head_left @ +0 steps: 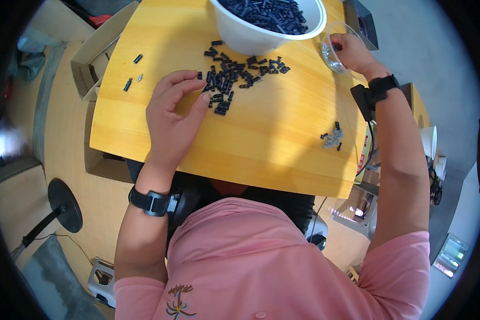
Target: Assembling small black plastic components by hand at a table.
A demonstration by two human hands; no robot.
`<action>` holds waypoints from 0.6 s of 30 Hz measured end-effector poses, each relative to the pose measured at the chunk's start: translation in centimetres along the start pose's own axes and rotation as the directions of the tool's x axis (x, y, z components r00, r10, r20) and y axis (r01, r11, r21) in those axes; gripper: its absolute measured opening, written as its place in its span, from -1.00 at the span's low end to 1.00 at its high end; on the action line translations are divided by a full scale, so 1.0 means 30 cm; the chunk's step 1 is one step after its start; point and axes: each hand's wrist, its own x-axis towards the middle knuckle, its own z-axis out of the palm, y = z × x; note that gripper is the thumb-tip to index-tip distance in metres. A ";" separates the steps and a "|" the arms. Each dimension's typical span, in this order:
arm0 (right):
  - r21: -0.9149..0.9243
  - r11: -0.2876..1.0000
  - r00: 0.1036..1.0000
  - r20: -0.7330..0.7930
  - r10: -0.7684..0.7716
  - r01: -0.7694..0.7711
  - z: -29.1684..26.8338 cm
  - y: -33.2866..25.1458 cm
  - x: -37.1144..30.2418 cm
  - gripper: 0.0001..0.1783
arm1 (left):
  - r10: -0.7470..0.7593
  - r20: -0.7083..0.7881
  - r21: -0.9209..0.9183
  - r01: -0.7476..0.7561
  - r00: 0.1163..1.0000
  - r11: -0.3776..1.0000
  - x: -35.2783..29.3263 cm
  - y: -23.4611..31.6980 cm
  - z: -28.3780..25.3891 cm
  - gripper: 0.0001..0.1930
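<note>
My left hand [175,106] hovers at the left edge of a loose pile of small black cylindrical parts [226,77] on the yellow table. Its thumb and fingers are curved but apart, with small black parts close to the fingertips. Over on the far right, my right hand [354,55] reaches into a clear plastic bowl [351,28] that holds small shiny silver pieces [326,52]. Its fingers are closed around a small dark part [336,47], largely covered by the hand.
A white tub [234,44] full of black parts stands at the far middle of the yellow table [250,144]. Silver and black pieces [333,138] lie near the right edge. Two black parts [128,84] and a silver piece [140,78] lie left. Cardboard boxes [82,69] flank the table.
</note>
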 end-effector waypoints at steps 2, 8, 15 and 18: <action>0.104 0.992 0.997 0.037 0.063 -0.066 -0.024 -0.012 -0.007 -0.77 | -0.024 -0.005 -0.012 0.024 1.000 1.000 0.001 -0.005 0.001 -0.83; 0.367 0.907 0.978 0.087 0.190 -0.209 -0.049 0.040 -0.048 -0.81 | -0.050 0.017 -0.060 0.051 0.999 0.997 0.003 -0.020 -0.006 -0.88; 0.809 0.566 0.949 -0.033 0.314 -0.160 -0.084 0.030 -0.133 -0.83 | -0.060 -0.021 -0.129 0.057 0.998 0.990 0.003 -0.018 0.001 -0.90; 0.910 0.405 0.973 -0.006 0.233 -0.091 -0.092 -0.027 -0.191 -0.84 | -0.035 -0.019 -0.111 0.033 0.999 0.993 -0.007 -0.027 -0.006 -0.90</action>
